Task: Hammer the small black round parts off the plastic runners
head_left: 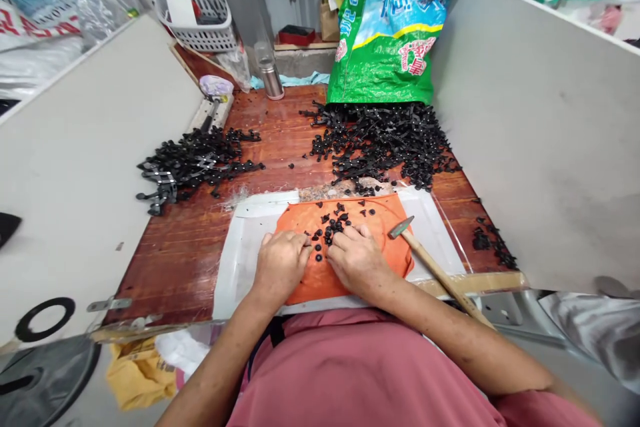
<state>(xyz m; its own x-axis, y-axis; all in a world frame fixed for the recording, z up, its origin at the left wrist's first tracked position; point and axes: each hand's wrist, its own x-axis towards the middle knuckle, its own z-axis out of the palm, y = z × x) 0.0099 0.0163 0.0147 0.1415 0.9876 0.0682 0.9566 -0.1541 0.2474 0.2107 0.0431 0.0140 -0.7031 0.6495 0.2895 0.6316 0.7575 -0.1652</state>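
Observation:
My left hand (283, 259) rests at the left side of an orange cloth (300, 288), its fingers curled together; whatever they pinch is too small to name. Opposite it, my right hand (358, 257) is closed too, fingertips down beside a cluster of small black round-headed plastic pieces (331, 230). What its fingers hold, if anything, is hidden. A few of these pieces lie in the gap between both hands. To the right of my right hand, a hammer (425, 257) with a wooden handle lies with its head on the cloth.
A heap of black plastic parts (390, 140) spreads before a green bag (385, 73). Another black pile (190, 163) lies at left. White panels (540, 120) wall both sides of the wooden table (185, 260). A steel flask (271, 79) and white basket (200, 37) stand behind.

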